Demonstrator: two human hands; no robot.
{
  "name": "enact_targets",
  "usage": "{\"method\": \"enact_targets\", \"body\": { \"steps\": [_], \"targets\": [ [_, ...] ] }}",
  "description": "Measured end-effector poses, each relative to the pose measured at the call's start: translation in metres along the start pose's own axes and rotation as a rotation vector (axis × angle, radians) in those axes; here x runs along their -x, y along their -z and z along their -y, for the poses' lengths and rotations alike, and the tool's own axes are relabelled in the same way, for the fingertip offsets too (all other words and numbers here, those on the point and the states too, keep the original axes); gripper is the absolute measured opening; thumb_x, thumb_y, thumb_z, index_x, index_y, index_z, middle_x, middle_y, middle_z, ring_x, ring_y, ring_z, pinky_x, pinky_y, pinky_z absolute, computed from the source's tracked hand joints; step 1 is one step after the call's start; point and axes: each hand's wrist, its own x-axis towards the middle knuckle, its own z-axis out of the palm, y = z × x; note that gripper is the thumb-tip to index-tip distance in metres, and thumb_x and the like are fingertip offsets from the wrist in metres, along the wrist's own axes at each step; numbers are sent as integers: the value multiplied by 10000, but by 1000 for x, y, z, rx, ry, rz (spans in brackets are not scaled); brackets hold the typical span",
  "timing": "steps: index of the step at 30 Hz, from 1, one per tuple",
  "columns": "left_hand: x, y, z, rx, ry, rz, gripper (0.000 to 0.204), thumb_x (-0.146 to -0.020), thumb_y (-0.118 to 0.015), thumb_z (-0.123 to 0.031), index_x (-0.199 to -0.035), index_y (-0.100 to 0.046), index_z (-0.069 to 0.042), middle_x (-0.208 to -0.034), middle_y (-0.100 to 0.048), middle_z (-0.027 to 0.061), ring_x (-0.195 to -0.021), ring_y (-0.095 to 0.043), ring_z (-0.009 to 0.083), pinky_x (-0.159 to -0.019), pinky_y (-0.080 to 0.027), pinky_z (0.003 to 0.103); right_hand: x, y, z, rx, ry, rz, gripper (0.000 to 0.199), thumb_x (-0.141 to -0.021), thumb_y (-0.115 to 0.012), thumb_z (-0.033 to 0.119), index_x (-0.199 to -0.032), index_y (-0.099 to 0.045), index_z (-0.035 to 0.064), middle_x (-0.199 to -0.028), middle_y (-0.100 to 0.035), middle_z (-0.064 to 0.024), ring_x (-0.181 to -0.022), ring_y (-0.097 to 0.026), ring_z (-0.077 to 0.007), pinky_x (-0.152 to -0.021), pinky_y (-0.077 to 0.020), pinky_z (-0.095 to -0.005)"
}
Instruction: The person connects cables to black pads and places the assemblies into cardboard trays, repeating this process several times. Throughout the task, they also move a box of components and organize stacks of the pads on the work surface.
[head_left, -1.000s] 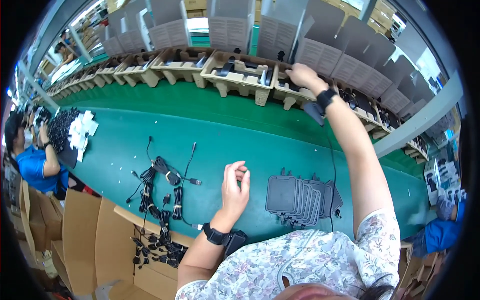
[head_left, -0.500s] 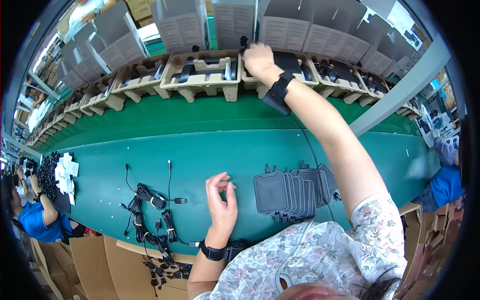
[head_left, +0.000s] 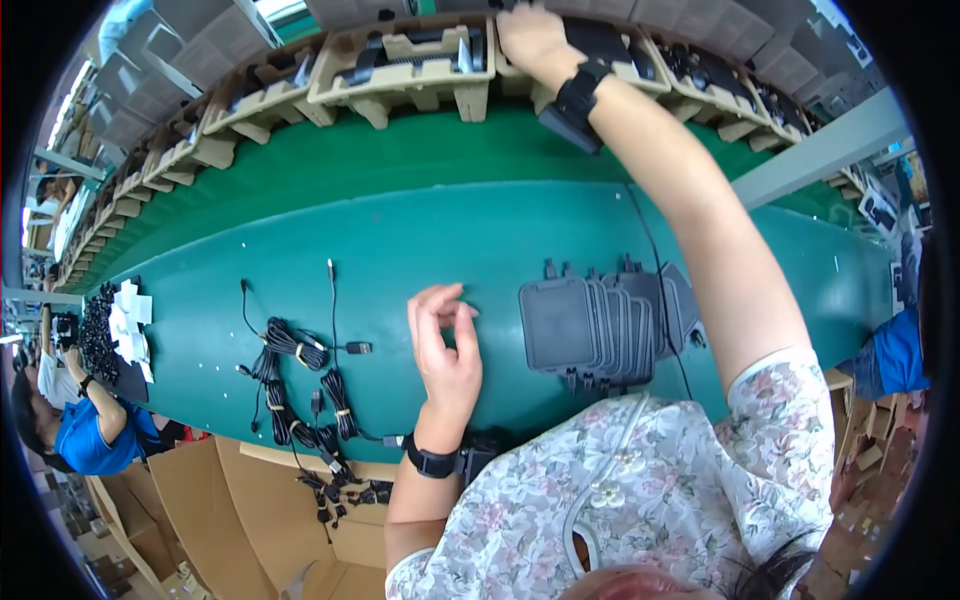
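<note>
My right hand (head_left: 537, 42) reaches far forward over a beige moulded tray (head_left: 648, 80) holding dark parts. Its fingers curl down at the top edge of the picture, and what they grip, if anything, is hidden. Over the green table (head_left: 420, 235) hovers or rests my left hand (head_left: 447, 350), fingers loosely bent, thumb apart, with nothing in it. To its right lies an overlapping row of dark grey flat square panels (head_left: 560, 325) with small tabs. Several bundled black cables (head_left: 295, 345) with plugs lie to its left.
Beige trays, one here (head_left: 385, 95), curve along a raised green ledge (head_left: 380, 165). A grey post (head_left: 815, 150) slants at right. An open cardboard box (head_left: 210, 500) stands below the near edge. White pieces (head_left: 128, 325) and black parts lie far left, near a person in blue (head_left: 95, 430).
The whole view has tilted, so the trays and table sit higher in the picture. My right hand stays at the same tray, and my left hand has hardly moved over the table.
</note>
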Motion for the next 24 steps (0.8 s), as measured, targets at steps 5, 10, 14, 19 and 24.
{"method": "enact_targets", "body": {
  "steps": [5,10,14,19,24],
  "targets": [
    [-7,-7,19,-14,-28,-28,187,-842,-488,77,-1006,-529,-3,-1009,-496,128,-716,-559,151,-633,-464,258,-14,-36,-20,26,-75,-141,141,-810,-490,148,-849,-580,47,-792,-619,-142,-769,-616,-333,-718,-463,-428],
    [-9,4,34,-69,-73,-57,171,-858,-484,54,-1008,-534,-8,-1012,-491,121,-718,-562,145,-641,-466,256,18,16,26,-6,2,-223,159,-821,-489,125,-851,-588,5,-863,-628,-207,-856,-613,-357,-746,-479,-408],
    [5,18,19,-42,-85,-63,162,-864,-484,41,-1009,-535,-11,-1014,-487,113,-721,-561,138,-649,-470,256,106,66,60,-135,349,-228,252,-725,-597,80,-976,-588,74,-1046,-584,-119,-1037,-521,-306,-893,-414,-419],
    [10,33,14,6,-106,-75,161,-863,-481,41,-1006,-535,-9,-1023,-482,107,-722,-560,132,-648,-474,255,208,116,95,-397,1099,397,647,-557,-780,302,-1126,-542,107,-1221,-490,-112,-1127,-455,-278,-853,-387,-390],
    [13,40,11,15,-105,-100,164,-864,-474,44,-1008,-534,-6,-1021,-481,106,-721,-561,133,-644,-473,252,234,116,115,-199,1069,711,755,-513,-774,401,-1165,-518,118,-1164,-497,-88,-1113,-444,-252,-862,-374,-381]
  ]
}}
